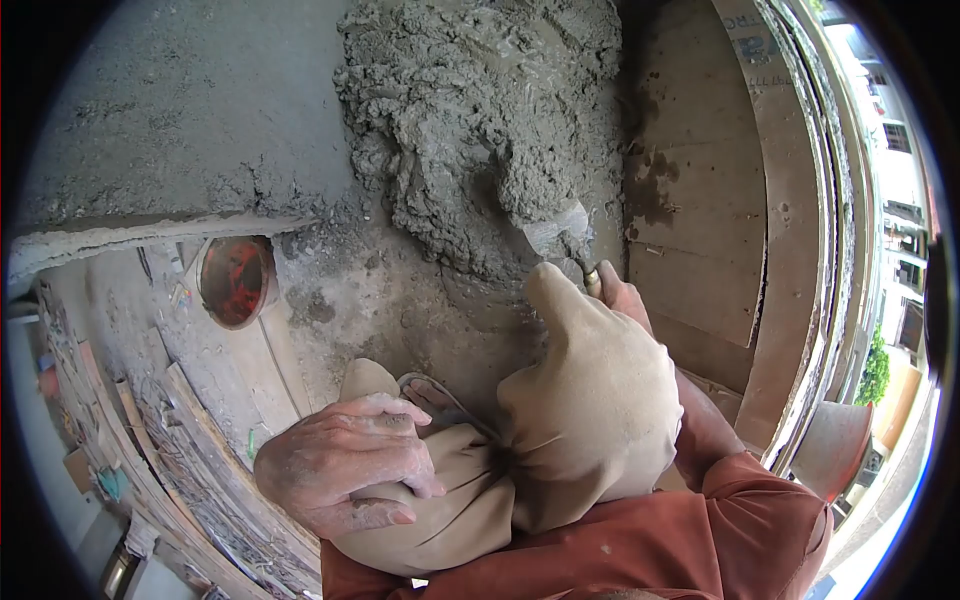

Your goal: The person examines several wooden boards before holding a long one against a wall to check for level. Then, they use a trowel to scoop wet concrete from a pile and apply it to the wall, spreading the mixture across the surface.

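My right hand (622,294) is closed around the handle of a trowel (547,232), partly hidden behind my knee. Wet grey mortar covers much of the trowel's blade, which sits at the near edge of a large mortar heap (450,130). My left hand (350,462), dusty with cement, rests over my other knee with its fingers loosely bent and its thumb apart. Nothing is held in it.
A bucket (236,282) with reddish insides stands left of the heap. Board panels (695,190) line the right side. A raised concrete slab (200,110) lies at upper left, and wooden planks (215,430) lie below it. Buildings show outside at far right.
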`<state>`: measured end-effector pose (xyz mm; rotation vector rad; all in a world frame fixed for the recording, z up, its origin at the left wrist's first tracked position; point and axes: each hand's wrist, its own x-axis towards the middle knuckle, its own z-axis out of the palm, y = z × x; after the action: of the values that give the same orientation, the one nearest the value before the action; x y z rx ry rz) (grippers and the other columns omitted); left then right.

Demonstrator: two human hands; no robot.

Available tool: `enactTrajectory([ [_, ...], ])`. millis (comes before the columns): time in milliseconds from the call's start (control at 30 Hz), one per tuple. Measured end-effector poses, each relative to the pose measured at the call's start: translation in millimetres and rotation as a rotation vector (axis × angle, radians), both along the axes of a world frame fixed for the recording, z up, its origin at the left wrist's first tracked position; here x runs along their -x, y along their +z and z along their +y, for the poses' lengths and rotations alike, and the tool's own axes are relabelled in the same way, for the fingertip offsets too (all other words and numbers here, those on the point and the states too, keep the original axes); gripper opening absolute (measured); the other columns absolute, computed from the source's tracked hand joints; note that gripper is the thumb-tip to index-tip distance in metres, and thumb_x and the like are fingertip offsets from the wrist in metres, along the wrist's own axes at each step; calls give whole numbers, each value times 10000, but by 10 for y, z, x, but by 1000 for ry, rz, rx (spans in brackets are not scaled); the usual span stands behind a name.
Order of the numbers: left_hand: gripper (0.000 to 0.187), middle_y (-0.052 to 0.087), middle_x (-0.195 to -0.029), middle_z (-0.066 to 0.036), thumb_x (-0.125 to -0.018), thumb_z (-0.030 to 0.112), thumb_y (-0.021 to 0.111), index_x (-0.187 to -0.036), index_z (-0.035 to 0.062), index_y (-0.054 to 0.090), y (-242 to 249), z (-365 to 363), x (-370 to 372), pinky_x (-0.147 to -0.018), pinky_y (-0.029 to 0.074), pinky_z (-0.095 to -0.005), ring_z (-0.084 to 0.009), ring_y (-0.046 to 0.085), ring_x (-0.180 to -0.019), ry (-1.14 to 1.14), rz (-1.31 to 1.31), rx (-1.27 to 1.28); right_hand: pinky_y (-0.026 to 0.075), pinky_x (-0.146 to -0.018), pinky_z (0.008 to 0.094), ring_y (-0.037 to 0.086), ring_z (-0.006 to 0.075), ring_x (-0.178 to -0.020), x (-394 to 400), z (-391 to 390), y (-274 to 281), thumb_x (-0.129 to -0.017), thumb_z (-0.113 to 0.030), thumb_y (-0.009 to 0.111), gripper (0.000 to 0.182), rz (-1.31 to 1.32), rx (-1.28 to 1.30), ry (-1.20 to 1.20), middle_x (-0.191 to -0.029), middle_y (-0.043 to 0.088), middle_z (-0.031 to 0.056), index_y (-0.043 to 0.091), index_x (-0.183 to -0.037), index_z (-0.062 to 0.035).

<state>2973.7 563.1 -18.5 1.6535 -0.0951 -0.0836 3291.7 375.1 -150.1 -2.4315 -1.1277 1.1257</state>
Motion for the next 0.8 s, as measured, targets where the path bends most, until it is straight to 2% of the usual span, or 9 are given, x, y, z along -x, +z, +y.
enactTrajectory([
  [200, 196, 675, -939, -64, -917, 242, 644, -959, 53, 610, -85, -5, -75, -944, 448, -454, -283, 627, -880, 56, -42, 13, 451, -639, 558, 582, 506, -739, -206, 104, -84, -912, -233, 639, 319, -128, -108, 116, -737, 600, 274, 412, -976, -19],
  [300, 218, 672, -870, -76, -902, 239, 662, -843, 38, 601, -170, -83, -152, -713, 440, -355, -227, 598, -755, 163, 141, 211, 453, -618, 556, 579, 509, -723, -233, 160, 48, -910, -232, 641, 323, -65, -189, 75, -722, 598, 269, 409, -967, -15],
  [367, 271, 645, -739, -70, -923, 272, 638, -828, 23, 589, 85, -70, -241, -645, 444, -341, -199, 567, -649, 220, 483, 272, 456, -595, 550, 576, 508, -712, -279, 226, 202, -907, -223, 641, 316, -61, -194, 107, -706, 595, 269, 410, -961, -14],
  [467, 270, 677, -742, -67, -956, 253, 582, -821, 21, 611, 243, -342, -191, -610, 442, -340, -187, 602, -652, 359, 625, 226, 450, -583, 557, 574, 503, -718, -291, 336, 601, -899, -205, 636, 295, -74, -254, 106, -700, 593, 271, 415, -958, -18],
  [567, 283, 670, -724, -82, -955, 261, 580, -822, 15, 614, 632, -704, -108, -639, 466, -336, -209, 618, -656, 571, 672, 114, 452, -587, 562, 578, 503, -723, -352, 522, 1037, -904, -220, 626, 288, -151, -209, 177, -711, 599, 269, 425, -956, -19],
  [633, 285, 672, -821, -129, -950, 277, 584, -886, 1, 618, 867, -1065, 30, -749, 486, -374, -269, 645, -784, 634, 807, 19, 462, -602, 563, 587, 501, -728, -358, 635, 1323, -911, -243, 616, 286, -136, -206, 181, -729, 610, 265, 438, -960, -24],
  [700, 297, 664, -1005, -166, -941, 280, 599, -973, -15, 608, 1160, -1320, 69, -867, 462, -434, -326, 618, -986, 701, 765, -253, 471, -617, 563, 595, 497, -733, -406, 766, 1514, -916, -268, 611, 291, -189, -178, 201, -741, 620, 261, 449, -968, -32],
  [733, 454, 573, -1208, -215, -912, 352, 626, -1197, 10, 537, 1269, -1491, 115, -961, 407, -533, -429, 495, -1190, 735, 772, -228, 480, -628, 560, 602, 490, -732, -465, 813, 1503, -918, -289, 613, 304, -206, -160, 242, -746, 630, 253, 454, -975, -36],
  [800, 513, 526, -1265, -250, -896, 335, 648, -1242, -11, 495, 1474, -1911, 92, -987, 407, -515, -441, 493, -1201, 797, 886, -224, 484, -628, 557, 607, 485, -731, -538, 931, 1613, -920, -303, 611, 314, -217, -110, 271, -746, 632, 251, 455, -975, -35],
])
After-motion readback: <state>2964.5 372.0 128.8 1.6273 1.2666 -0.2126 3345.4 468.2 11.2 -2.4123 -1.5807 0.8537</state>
